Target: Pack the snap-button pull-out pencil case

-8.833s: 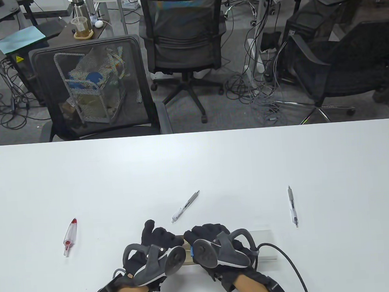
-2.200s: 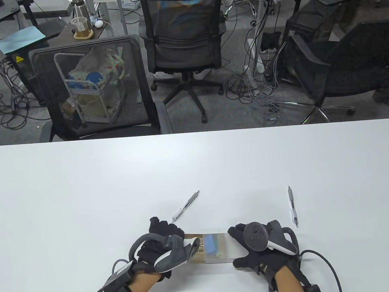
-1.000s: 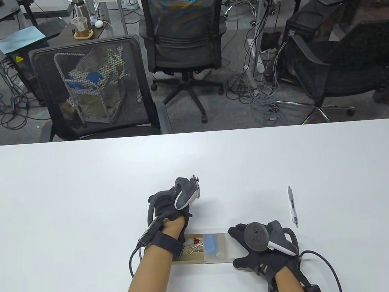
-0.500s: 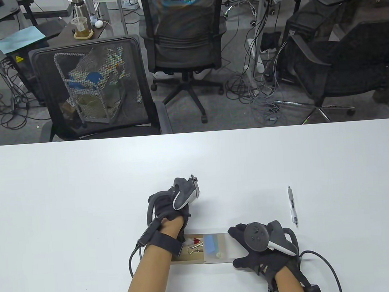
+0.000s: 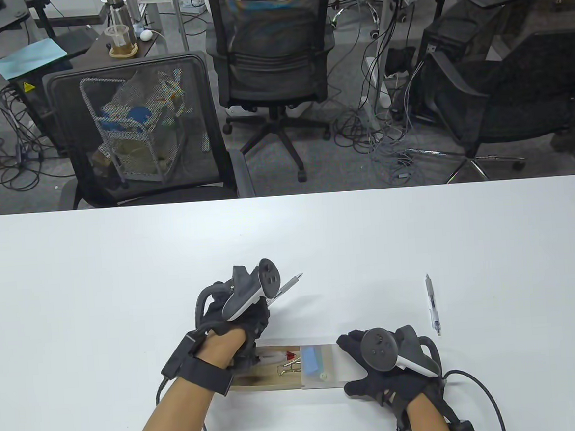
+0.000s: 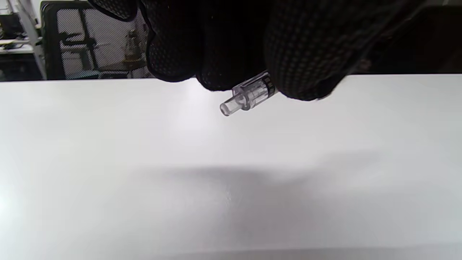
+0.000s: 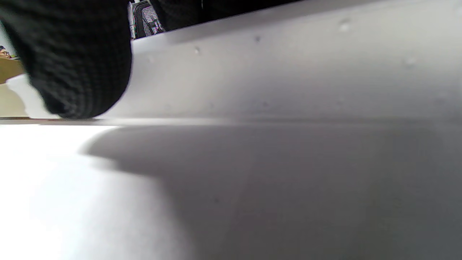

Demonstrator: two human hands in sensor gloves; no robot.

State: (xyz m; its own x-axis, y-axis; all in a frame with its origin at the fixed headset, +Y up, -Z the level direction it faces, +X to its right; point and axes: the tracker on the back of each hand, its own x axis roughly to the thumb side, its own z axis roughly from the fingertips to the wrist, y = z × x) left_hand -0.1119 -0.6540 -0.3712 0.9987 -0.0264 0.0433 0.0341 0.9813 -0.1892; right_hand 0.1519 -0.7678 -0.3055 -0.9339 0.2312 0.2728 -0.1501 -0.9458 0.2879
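The pencil case lies near the table's front edge with its tan drawer (image 5: 264,380) pulled out to the left of its translucent sleeve (image 5: 322,365). A red-capped item (image 5: 280,356), metal clips (image 5: 288,369) and a blue piece (image 5: 311,357) lie in the drawer. My left hand (image 5: 245,317) grips a clear pen (image 5: 290,283) just beyond the drawer and holds it above the table. The pen's end pokes out below the fingers in the left wrist view (image 6: 248,96). My right hand (image 5: 372,367) holds the sleeve's right end, with one finger (image 7: 79,65) against its wall (image 7: 288,72).
A second pen (image 5: 432,304) lies on the white table (image 5: 123,266) to the right of my right hand. Office chairs (image 5: 139,132) stand beyond the far edge.
My left hand, which was down over the pen beyond the case, has lifted it and drawn back to the left. The right hand and the case have not moved.
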